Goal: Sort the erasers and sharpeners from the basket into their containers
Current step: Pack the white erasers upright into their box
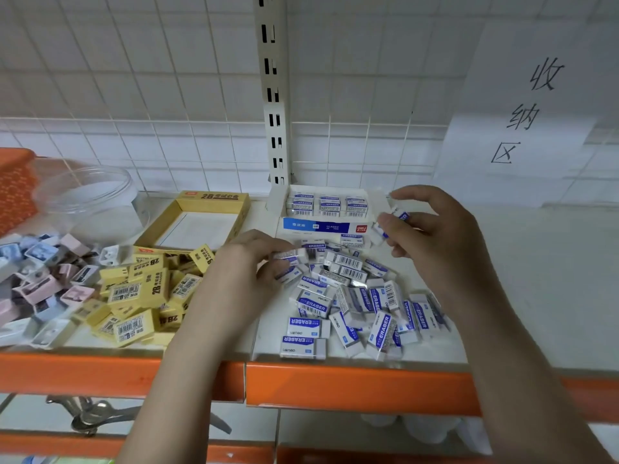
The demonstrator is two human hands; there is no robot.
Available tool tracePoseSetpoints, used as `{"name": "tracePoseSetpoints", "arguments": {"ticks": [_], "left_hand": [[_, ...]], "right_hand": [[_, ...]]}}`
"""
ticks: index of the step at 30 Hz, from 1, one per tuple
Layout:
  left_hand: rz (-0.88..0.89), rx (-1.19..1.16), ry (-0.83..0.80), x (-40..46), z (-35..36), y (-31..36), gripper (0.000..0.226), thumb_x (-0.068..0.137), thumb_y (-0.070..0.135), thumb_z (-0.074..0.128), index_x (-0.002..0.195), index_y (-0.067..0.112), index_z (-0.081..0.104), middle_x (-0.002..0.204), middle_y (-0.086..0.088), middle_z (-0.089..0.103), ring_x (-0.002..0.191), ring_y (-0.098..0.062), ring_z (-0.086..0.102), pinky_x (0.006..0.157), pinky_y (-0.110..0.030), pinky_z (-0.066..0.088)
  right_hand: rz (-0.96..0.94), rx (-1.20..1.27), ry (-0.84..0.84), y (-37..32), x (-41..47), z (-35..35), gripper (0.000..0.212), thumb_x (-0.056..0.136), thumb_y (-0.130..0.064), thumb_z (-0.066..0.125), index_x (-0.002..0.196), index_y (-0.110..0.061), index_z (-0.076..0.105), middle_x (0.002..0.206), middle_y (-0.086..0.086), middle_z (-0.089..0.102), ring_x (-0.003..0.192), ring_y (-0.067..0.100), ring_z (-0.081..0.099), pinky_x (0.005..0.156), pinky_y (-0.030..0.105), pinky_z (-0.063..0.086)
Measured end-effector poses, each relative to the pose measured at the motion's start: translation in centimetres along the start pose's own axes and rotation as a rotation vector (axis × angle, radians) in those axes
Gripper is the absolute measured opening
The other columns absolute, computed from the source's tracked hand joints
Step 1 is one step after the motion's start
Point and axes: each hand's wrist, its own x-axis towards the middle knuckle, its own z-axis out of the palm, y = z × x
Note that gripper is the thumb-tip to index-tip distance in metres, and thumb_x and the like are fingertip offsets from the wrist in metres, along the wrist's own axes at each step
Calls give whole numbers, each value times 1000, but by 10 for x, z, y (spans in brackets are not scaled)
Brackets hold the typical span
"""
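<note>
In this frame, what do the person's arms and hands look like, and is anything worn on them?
Both the left hand and the right hand are bare, with no gloves, rings, watch or bracelet showing. Both forearms are bare too: no sleeve reaches the visible parts. The fingernails look short and unpainted.

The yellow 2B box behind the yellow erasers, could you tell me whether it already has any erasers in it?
No, the yellow 2B box shows only its bare white bottom, while the yellow erasers lie piled before it.

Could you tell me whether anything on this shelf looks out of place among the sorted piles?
One white sharpener lies at the edge of the yellow eraser pile, apart from the pastel sharpener heap. Otherwise nothing looks spilled or damaged.
</note>
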Motion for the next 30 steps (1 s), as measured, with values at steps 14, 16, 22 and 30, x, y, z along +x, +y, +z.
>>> {"name": "tracePoseSetpoints", "arguments": {"ticks": [14,16,22,30], "left_hand": [[-416,-585,150,-34,-27,13,17,82,22,64,95,29,73,79,11,73,76,-5,67,64,-12,48],[-499,-739,116,-38,-27,15,21,78,25,65,96,24,73,80,6,74,75,-5,68,63,-9,47],[-562,-805,-24,-40,-30,11,34,67,29,69,99,22,73,84,-1,74,83,-11,69,75,-21,51],[-543,-785,-20,-39,-37,11,28,75,10,70,100,23,71,77,5,74,74,-3,68,72,-16,53]], "right_hand": [[110,-298,-442,12,84,41,26,77,-10,76,100,-20,67,97,3,69,81,18,71,78,43,58],[134,-313,-417,21,96,50,27,78,-7,74,103,-15,66,93,2,68,75,14,70,75,35,59],[40,-430,-361,30,108,73,15,86,-18,67,100,-18,62,74,-13,62,63,2,59,54,14,44],[86,-504,-401,35,107,97,23,84,-18,69,97,1,63,100,19,68,96,31,64,81,35,49]]}}
